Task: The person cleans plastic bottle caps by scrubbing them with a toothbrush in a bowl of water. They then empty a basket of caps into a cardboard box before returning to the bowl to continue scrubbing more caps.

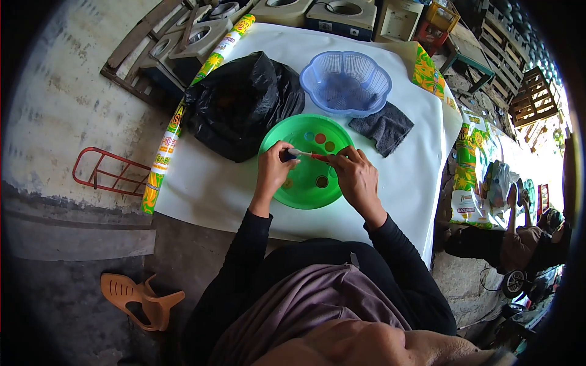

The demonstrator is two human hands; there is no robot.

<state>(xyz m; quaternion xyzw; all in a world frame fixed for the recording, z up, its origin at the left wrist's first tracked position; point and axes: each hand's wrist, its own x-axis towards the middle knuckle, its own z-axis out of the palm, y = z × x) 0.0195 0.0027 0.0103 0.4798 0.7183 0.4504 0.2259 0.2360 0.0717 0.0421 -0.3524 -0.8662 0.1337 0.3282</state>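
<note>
Over a green basin (305,196), my right hand (357,183) is closed on a small tool with a red handle (320,157) and a pale, narrow tip (299,152). That tip reaches to my left hand (272,174), whose fingers pinch a small dark blue piece (287,156), too small to name for certain. Several small round discs lie in the basin, among them an orange disc (320,138) and a dark-ringed disc (321,181). Just behind my right hand lies a dark grey cloth (384,129).
A black plastic bag (244,104) stands left of the basin and a blue plastic basket (346,82) behind it. The white sheet (201,192) under them has a rolled left edge (166,146). An orange plastic piece (143,299) lies on the floor. Another person (525,241) sits at right.
</note>
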